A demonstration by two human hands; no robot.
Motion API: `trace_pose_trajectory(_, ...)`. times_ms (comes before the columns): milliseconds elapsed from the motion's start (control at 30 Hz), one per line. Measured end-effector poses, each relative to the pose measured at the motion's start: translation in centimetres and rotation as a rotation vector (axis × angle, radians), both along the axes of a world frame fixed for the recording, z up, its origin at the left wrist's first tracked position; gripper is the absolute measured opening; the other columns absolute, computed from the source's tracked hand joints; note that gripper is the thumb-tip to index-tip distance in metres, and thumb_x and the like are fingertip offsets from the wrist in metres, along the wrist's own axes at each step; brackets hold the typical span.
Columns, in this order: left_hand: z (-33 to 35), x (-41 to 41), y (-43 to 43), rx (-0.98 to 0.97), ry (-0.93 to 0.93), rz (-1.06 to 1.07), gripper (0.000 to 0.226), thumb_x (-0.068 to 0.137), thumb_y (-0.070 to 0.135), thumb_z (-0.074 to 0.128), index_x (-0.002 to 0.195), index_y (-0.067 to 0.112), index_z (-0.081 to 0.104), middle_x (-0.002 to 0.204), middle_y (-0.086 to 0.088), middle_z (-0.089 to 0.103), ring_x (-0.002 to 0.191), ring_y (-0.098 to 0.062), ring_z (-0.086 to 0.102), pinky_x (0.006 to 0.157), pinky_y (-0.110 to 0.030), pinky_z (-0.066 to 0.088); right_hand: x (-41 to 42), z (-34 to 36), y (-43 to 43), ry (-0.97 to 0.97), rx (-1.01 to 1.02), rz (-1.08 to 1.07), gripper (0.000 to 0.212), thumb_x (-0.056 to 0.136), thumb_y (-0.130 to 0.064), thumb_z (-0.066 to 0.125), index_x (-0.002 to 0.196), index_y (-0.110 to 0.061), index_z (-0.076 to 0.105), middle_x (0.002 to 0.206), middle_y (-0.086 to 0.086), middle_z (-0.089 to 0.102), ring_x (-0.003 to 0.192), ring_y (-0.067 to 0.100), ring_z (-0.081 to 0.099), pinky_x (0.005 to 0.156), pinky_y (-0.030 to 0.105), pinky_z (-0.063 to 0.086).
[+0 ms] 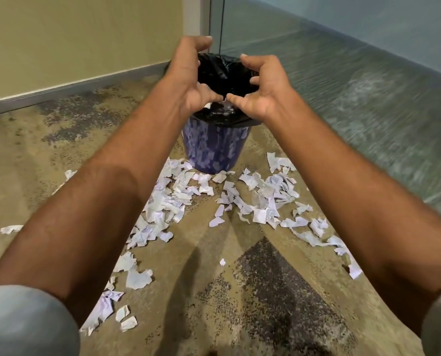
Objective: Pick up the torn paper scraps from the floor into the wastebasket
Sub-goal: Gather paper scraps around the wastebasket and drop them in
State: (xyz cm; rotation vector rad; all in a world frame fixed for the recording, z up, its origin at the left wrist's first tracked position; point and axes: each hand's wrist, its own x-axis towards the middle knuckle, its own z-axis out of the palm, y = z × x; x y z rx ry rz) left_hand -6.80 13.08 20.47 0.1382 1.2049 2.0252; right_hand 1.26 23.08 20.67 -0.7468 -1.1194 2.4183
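Purple wastebasket (214, 147) upright, mouth upward

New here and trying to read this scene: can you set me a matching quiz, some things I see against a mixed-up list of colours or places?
1 wastebasket
2 bin liner
3 paper scraps
4 left hand and right hand

A white, strewn over the floor
B held above the wastebasket
C blue, patterned
D black, lining the inside

Pairs: 1-C, 2-D, 3-A, 4-B
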Motion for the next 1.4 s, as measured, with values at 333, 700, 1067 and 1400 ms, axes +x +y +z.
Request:
trace_pose_trajectory(333,-1.3,0.9,-0.4,-0.12,0.178,-0.001,0.02,0.102,0.019,0.056,0.113,0.005,0.067,0.107,-0.016,0.07,0.097,-0.031,0.075,0.09,-0.042,0.065,1.7,-3.7,1.4,0.041,-0.016,0.058,0.01,0.101,-0.005,0.06,0.108,-0.002,0.066,0.111,0.018,0.064,0.098,0.025,0.068,0.105,0.041,0.057)
trace_pose_trajectory(700,-8.5,5.8,-2.2,-0.436,0.373,-0.387,0.028,0.107,0.019,0.057,0.12,-0.004,0.067,0.085,-0.012,0.07,0.072,-0.022,0.07,0.075,-0.036,0.067,9.3,-13.8,-1.3,-0.231,0.274,0.172,0.018,0.104,-0.007,0.054,0.112,-0.007,0.07,0.092,0.009,0.071,0.075,0.016,0.065,0.075,0.033,0.061)
trace_pose_trajectory(1067,-21.0,8.4,-5.3,-0.812,0.401,-0.458,0.003,0.099,0.007,0.065,0.1,0.005,0.065,0.083,-0.014,0.066,0.068,-0.02,0.063,0.076,-0.044,0.062,16.8,-26.7,-6.2,-0.69,0.988,0.639,0.008,0.095,-0.015,0.077,0.102,-0.011,0.077,0.092,0.005,0.076,0.075,0.019,0.073,0.069,0.037,0.064)
trace_pose_trajectory(1400,-26.2,9.2,-6.2,-1.072,0.721,-0.415,0.041,0.085,0.013,0.079,0.121,0.012,0.059,0.112,-0.01,0.065,0.101,-0.027,0.066,0.087,-0.04,0.06,18.6,-30.1,-9.7,-0.599,1.864,0.685,0.026,0.083,0.006,0.07,0.105,-0.008,0.073,0.1,0.009,0.069,0.085,0.022,0.063,0.07,0.033,0.06)
